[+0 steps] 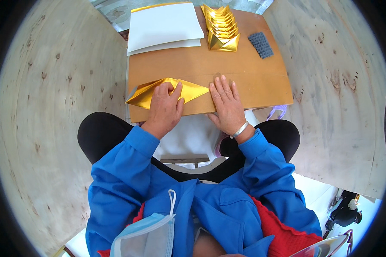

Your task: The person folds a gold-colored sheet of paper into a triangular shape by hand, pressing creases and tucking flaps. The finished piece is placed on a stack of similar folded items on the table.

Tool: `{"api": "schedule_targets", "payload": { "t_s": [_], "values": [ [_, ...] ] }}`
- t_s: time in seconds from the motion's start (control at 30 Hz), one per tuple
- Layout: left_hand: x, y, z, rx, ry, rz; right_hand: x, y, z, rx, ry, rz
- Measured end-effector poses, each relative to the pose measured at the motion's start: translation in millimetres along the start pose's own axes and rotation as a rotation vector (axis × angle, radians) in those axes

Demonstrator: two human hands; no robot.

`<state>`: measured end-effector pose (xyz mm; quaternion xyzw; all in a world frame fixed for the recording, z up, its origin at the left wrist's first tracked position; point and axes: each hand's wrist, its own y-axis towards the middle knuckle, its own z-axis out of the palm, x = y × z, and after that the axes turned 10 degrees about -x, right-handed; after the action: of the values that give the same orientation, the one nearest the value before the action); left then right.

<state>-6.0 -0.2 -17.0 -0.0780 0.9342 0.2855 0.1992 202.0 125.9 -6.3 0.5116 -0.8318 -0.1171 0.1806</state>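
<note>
A folded sheet of gold foil paper (194,90) lies across the near part of a brown board-topped table (180,64), tapering to a point on the right. Over its middle, my left hand (167,104) holds it with curled fingers, hiding part of the folds. The sheet's left end stands slightly raised and shows a pale underside. My right hand (226,102) rests flat on the tabletop at the near edge, fingers stretched forward beside the sheet's pointed tip. It grips nothing, and a silver bangle (240,129) circles that wrist.
At the back left lies a stack of white-backed sheets (165,27) with a gold edge. Several folded gold foil pieces (223,30) sit nested in a row beside it. A grey textured pad (260,45) is farther right. Wooden panels (64,80) flank the table on both sides.
</note>
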Motion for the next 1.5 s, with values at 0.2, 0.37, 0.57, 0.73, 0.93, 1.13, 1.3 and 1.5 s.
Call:
{"api": "schedule_targets", "payload": {
  "t_s": [0.2,0.37,0.57,0.73,0.93,1.13,1.3,1.5],
  "values": [
    [1.0,-1.1,2.6,-0.024,-0.013,0.007,15.6,6.2,-4.1,-0.036,0.151,-0.067],
    [1.7,-0.7,3.0,-0.007,0.016,0.021,40.9,11.1,13.4,0.115,0.274,-0.131],
    [3.4,-10.9,-0.8,0.007,0.099,-0.003,35.7,9.7,14.5,0.09,0.225,-0.182],
    [15.9,-24.1,-21.4,0.116,0.066,-0.048,35.1,12.0,11.4,0.13,0.198,-0.185],
    [27.6,-33.2,-31.6,0.094,0.004,-0.03,40.5,16.1,4.7,0.145,0.154,-0.22],
    [27.1,-31.7,-29.6,0.098,-0.039,-0.063,43.9,17.1,5.2,0.137,0.139,-0.203],
    [26.3,-23.8,-34.4,0.124,-0.068,-0.085,29.1,18.8,10.1,0.003,0.337,-0.134],
    [17.0,-11.2,-33.8,0.066,-0.098,-0.075,-15.7,26.6,4.4,-0.278,0.706,0.435]
  ]
}}
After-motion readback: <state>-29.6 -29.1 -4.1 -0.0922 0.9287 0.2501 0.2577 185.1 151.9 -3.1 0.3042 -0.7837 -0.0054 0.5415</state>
